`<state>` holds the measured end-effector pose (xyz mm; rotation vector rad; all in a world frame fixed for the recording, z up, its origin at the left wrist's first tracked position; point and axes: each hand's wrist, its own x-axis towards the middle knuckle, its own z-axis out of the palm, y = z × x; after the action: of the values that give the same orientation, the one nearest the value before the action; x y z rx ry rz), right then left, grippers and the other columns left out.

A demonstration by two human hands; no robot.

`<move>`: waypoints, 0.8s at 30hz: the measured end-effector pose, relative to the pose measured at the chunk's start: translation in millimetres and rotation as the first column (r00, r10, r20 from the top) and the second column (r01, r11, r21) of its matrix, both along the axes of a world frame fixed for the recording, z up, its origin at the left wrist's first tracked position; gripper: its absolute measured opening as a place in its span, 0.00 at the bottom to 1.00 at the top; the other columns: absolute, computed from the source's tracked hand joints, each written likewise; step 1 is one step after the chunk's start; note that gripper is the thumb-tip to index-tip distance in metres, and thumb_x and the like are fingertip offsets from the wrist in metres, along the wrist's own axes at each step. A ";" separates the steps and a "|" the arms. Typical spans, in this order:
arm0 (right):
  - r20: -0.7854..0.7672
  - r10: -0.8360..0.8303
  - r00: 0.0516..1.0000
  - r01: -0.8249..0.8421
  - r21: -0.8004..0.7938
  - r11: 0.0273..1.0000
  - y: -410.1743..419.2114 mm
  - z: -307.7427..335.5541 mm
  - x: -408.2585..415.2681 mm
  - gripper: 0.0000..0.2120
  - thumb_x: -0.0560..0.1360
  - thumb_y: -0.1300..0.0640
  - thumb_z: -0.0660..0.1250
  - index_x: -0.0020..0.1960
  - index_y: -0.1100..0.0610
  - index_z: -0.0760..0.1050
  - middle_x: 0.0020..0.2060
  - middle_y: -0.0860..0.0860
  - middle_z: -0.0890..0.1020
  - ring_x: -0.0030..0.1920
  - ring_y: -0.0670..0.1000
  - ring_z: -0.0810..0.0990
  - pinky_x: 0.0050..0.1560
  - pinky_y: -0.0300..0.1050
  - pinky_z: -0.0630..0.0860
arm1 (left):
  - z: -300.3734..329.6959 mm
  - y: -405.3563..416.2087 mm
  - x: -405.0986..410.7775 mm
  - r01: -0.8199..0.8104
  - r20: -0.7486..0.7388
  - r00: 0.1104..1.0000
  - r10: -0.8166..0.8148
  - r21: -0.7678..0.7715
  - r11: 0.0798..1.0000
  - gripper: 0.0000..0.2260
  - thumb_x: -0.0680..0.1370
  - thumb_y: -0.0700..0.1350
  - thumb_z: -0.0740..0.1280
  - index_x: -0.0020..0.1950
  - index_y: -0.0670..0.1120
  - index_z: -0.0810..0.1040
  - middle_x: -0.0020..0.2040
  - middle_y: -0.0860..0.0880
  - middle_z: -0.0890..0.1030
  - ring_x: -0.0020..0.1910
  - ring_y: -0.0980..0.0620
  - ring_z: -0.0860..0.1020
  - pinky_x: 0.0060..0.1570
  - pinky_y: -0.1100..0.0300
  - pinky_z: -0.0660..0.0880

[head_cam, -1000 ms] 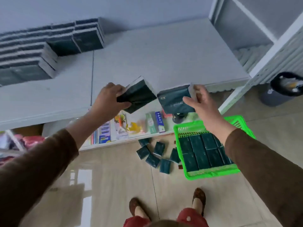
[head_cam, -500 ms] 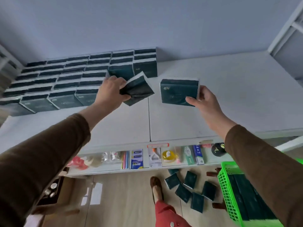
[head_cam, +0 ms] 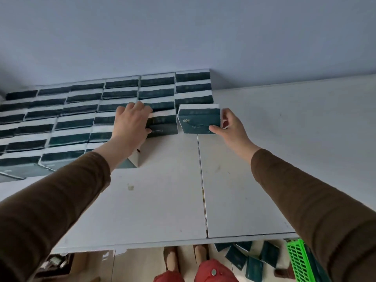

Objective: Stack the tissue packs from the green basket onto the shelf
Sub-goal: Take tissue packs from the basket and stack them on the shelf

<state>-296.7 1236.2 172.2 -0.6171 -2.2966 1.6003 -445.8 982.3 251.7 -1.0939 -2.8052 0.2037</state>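
Both hands reach up over a white shelf, each with a dark green tissue pack. The left hand lies over the left end of its pack, fingers curled over the top and thumb at the front face, grasping it; this pack sits at the right end of the stacks, and whether it already rests on the one beneath cannot be told. The stacks fill the shelf from 9 o'clock to 12 o'clock against the pale wall, in stepped rows of dark fronts and white tops. The right hand pinches the second pack at its right end, thumb on the front lower corner and fingers behind; that pack stands just right of the left one, a narrow gap between them, in front of the rightmost column at 12 o'clock. Brown sleeves cover both arms. Below the shelf edge, at 6 o'clock, red trousers and brown shoes show on the floor. At 5 o'clock several loose packs lie scattered on the floor, and the green basket shows partly behind the right sleeve at the lower right.
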 end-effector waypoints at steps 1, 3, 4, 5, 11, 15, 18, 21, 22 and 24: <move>0.009 0.002 1.000 -0.002 0.016 1.000 -2.8 -2.8 -6.0 0.18 0.75 0.54 0.73 0.60 0.52 0.69 0.53 0.45 0.79 0.51 0.46 0.79 0.46 0.34 0.77 | -1.6 -0.8 -4.5 -0.007 -0.004 1.000 0.007 -0.001 1.000 0.27 0.73 0.52 0.75 0.67 0.48 0.69 0.61 0.46 0.76 0.62 0.43 0.73 0.63 0.45 0.68; 0.021 -0.012 1.000 0.011 0.032 0.999 -8.2 -7.7 -14.5 0.23 0.75 0.55 0.74 0.63 0.53 0.65 0.58 0.47 0.78 0.53 0.46 0.79 0.51 0.37 0.79 | -5.0 -2.5 -11.6 -0.011 -0.018 1.000 0.011 0.007 1.000 0.27 0.72 0.52 0.75 0.65 0.47 0.68 0.58 0.46 0.77 0.59 0.42 0.74 0.61 0.45 0.68; 0.021 -0.031 0.999 0.030 0.029 0.999 -10.6 -10.5 -17.6 0.24 0.75 0.56 0.74 0.63 0.54 0.64 0.59 0.49 0.78 0.54 0.47 0.80 0.53 0.39 0.79 | -6.6 -3.1 -14.3 -0.002 -0.030 1.000 0.002 0.006 1.000 0.26 0.71 0.52 0.75 0.63 0.47 0.68 0.56 0.46 0.77 0.57 0.42 0.74 0.59 0.45 0.69; 0.020 -0.057 0.998 0.056 0.031 0.998 -12.9 -13.4 -20.1 0.24 0.74 0.56 0.74 0.62 0.55 0.64 0.59 0.50 0.78 0.54 0.49 0.80 0.53 0.39 0.80 | -8.0 -3.4 -16.5 0.010 -0.042 0.999 -0.010 0.004 1.000 0.24 0.71 0.52 0.75 0.61 0.47 0.68 0.54 0.46 0.77 0.55 0.42 0.74 0.58 0.46 0.69; 0.029 -0.182 0.983 0.178 0.088 0.980 -20.2 -21.0 -29.2 0.19 0.74 0.55 0.74 0.56 0.53 0.66 0.58 0.53 0.79 0.51 0.50 0.83 0.45 0.29 0.77 | -10.9 -1.4 -17.2 0.029 -0.033 0.999 -0.028 0.027 0.999 0.23 0.70 0.50 0.76 0.58 0.46 0.69 0.55 0.45 0.73 0.54 0.43 0.72 0.57 0.46 0.71; 0.046 -0.193 0.980 0.186 0.114 0.976 -23.1 -16.9 -16.5 0.20 0.74 0.55 0.74 0.61 0.55 0.68 0.60 0.52 0.76 0.52 0.49 0.81 0.47 0.31 0.76 | -7.7 -5.1 -7.0 0.023 -0.037 0.999 -0.021 0.043 0.999 0.27 0.69 0.53 0.76 0.60 0.45 0.68 0.58 0.44 0.71 0.56 0.43 0.71 0.58 0.46 0.71; 0.052 -0.217 0.975 0.206 0.164 0.965 -25.7 -6.6 11.4 0.22 0.75 0.53 0.73 0.64 0.53 0.69 0.59 0.47 0.72 0.53 0.46 0.76 0.46 0.28 0.71 | -3.1 -8.1 12.3 0.050 -0.055 0.997 -0.046 0.078 0.996 0.28 0.70 0.54 0.75 0.64 0.46 0.67 0.61 0.45 0.70 0.58 0.42 0.70 0.60 0.46 0.70; 0.053 -0.237 0.970 0.220 0.217 0.951 -32.9 8.0 56.4 0.19 0.76 0.53 0.71 0.64 0.52 0.70 0.59 0.47 0.72 0.52 0.45 0.76 0.42 0.25 0.68 | 2.3 -4.7 46.8 0.112 -0.038 0.993 -0.108 0.158 0.981 0.26 0.73 0.54 0.71 0.67 0.49 0.67 0.63 0.46 0.70 0.61 0.43 0.70 0.63 0.46 0.69; 0.047 -0.243 0.969 0.225 0.240 0.944 -37.2 14.1 75.8 0.18 0.76 0.53 0.71 0.64 0.52 0.70 0.59 0.46 0.73 0.52 0.44 0.76 0.41 0.24 0.68 | 3.3 -2.8 61.5 0.136 -0.020 0.991 -0.135 0.194 0.972 0.25 0.74 0.53 0.69 0.68 0.49 0.67 0.63 0.47 0.70 0.62 0.44 0.70 0.64 0.46 0.68; 0.022 -0.263 0.965 0.245 0.294 0.924 -47.7 25.1 120.8 0.16 0.77 0.53 0.69 0.63 0.51 0.71 0.59 0.45 0.73 0.52 0.44 0.76 0.41 0.23 0.68 | 3.1 2.6 95.2 0.188 0.012 0.980 -0.197 0.254 0.949 0.24 0.75 0.54 0.68 0.69 0.49 0.67 0.64 0.48 0.71 0.63 0.45 0.70 0.65 0.46 0.68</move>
<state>-175.8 1188.5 197.2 -0.8573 -2.3187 1.1159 -350.6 984.9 254.8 -1.3063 -2.6369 -0.1893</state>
